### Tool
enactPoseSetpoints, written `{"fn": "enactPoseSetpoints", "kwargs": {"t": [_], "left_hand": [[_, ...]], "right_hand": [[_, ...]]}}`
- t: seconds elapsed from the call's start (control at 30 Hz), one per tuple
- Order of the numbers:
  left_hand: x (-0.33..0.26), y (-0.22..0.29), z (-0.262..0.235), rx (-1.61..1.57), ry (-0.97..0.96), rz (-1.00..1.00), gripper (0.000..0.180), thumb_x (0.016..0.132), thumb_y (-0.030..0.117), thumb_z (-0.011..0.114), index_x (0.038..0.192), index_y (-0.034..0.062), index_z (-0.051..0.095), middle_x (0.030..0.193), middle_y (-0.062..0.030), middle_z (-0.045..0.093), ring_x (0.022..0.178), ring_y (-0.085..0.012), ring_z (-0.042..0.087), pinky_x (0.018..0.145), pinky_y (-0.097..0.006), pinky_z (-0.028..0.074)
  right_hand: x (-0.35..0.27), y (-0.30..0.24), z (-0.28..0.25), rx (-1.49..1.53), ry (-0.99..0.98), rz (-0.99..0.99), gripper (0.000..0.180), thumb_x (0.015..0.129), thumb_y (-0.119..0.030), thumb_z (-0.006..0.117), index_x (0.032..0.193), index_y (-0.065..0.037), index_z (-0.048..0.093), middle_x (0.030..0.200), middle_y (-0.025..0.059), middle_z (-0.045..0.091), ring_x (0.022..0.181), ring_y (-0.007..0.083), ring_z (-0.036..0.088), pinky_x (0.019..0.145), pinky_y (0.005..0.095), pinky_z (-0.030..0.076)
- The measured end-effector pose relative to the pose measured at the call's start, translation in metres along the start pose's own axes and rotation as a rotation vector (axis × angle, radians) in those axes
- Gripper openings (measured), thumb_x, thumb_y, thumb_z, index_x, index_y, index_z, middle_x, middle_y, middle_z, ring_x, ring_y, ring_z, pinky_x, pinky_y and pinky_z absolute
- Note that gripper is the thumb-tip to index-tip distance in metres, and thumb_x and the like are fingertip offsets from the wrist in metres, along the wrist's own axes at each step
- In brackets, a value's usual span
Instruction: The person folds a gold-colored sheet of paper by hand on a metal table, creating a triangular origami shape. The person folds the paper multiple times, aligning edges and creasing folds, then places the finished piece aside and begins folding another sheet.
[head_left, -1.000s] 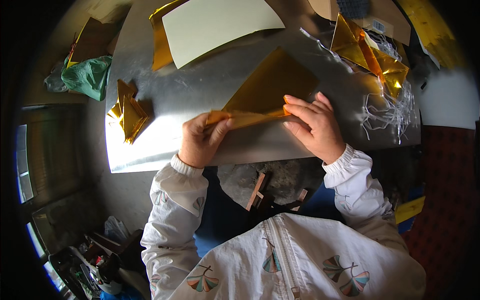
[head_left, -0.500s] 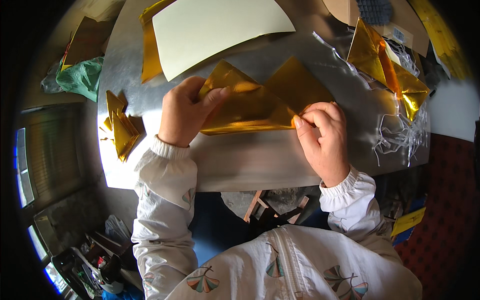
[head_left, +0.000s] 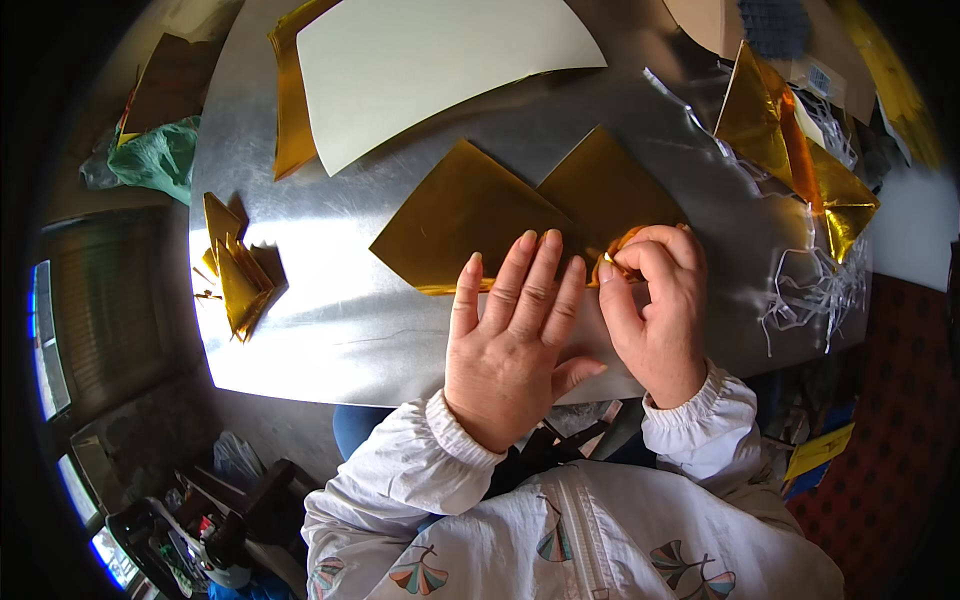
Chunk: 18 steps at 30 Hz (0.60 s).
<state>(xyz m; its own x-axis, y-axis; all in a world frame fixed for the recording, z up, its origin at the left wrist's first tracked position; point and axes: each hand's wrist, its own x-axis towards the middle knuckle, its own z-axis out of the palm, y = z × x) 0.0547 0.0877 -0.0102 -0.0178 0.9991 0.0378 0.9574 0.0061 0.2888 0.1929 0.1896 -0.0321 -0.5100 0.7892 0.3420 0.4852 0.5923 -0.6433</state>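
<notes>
A folded sheet of gold foil paper [head_left: 470, 205] lies on the metal table, its two far corners standing up as points. My left hand [head_left: 520, 330] rests flat on its near edge with the fingers stretched out and spread. At the near right end, my right hand [head_left: 655, 300] is closed, thumb and fingertips pinching the gathered end of the gold paper. Part of that end is hidden under the right fingers.
A white sheet [head_left: 440, 70] covers gold sheets [head_left: 295, 110] at the far left. Folded gold pieces [head_left: 240, 275] lie at left; a larger folded gold shape [head_left: 775, 130] and shredded clear strips [head_left: 820, 290] are at right. The metal table's [head_left: 300, 370] near edge faces me.
My left hand has let go of the paper's left end and moved right, now flat on the near edge. The left side lies flatter; my right hand keeps its pinch.
</notes>
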Motion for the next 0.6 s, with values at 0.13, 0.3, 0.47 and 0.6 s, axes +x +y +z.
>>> {"fn": "enactPoseSetpoints", "kwargs": {"t": [0.13, 0.3, 0.47, 0.6], "left_hand": [[-0.0047, 0.0037, 0.0063, 0.02, -0.003, -0.034, 0.083, 0.079, 0.065, 0.054, 0.143, 0.0126, 0.047, 0.153, -0.0081, 0.038, 0.145, -0.0258, 0.029, 0.117, -0.057, 0.014], [-0.0065, 0.005, 0.0062, 0.033, -0.032, -0.042, 0.083, 0.079, 0.068, 0.051, 0.142, 0.0134, 0.048, 0.153, -0.0074, 0.038, 0.145, -0.0261, 0.029, 0.116, -0.059, 0.014], [-0.0062, 0.0037, 0.008, 0.019, -0.029, -0.044, 0.086, 0.079, 0.071, 0.048, 0.142, 0.0132, 0.048, 0.153, -0.0077, 0.038, 0.145, -0.0259, 0.03, 0.116, -0.059, 0.013], [-0.0048, 0.0022, 0.0082, 0.011, -0.026, -0.037, 0.087, 0.078, 0.072, 0.048, 0.142, 0.0131, 0.048, 0.153, -0.0079, 0.039, 0.145, -0.0259, 0.03, 0.116, -0.059, 0.012]], "right_hand": [[-0.0007, 0.0004, 0.0011, 0.004, 0.007, 0.011, 0.01, 0.078, -0.008, 0.067, 0.079, -0.005, 0.058, 0.089, 0.0098, 0.058, 0.083, 0.0293, 0.055, 0.083, 0.0431, 0.042], [-0.0015, 0.001, 0.0004, 0.008, -0.019, 0.017, 0.01, 0.076, -0.007, 0.067, 0.08, -0.005, 0.058, 0.09, 0.0098, 0.058, 0.083, 0.0293, 0.055, 0.084, 0.0431, 0.042], [-0.0014, 0.001, 0.0003, 0.009, -0.022, 0.023, 0.01, 0.076, -0.006, 0.067, 0.079, -0.005, 0.058, 0.091, 0.0096, 0.058, 0.084, 0.0288, 0.056, 0.085, 0.0433, 0.042], [-0.0014, 0.0003, 0.0002, 0.011, -0.022, 0.035, 0.011, 0.076, -0.006, 0.067, 0.079, -0.005, 0.057, 0.09, 0.0096, 0.058, 0.083, 0.0289, 0.056, 0.085, 0.0434, 0.042]]}}
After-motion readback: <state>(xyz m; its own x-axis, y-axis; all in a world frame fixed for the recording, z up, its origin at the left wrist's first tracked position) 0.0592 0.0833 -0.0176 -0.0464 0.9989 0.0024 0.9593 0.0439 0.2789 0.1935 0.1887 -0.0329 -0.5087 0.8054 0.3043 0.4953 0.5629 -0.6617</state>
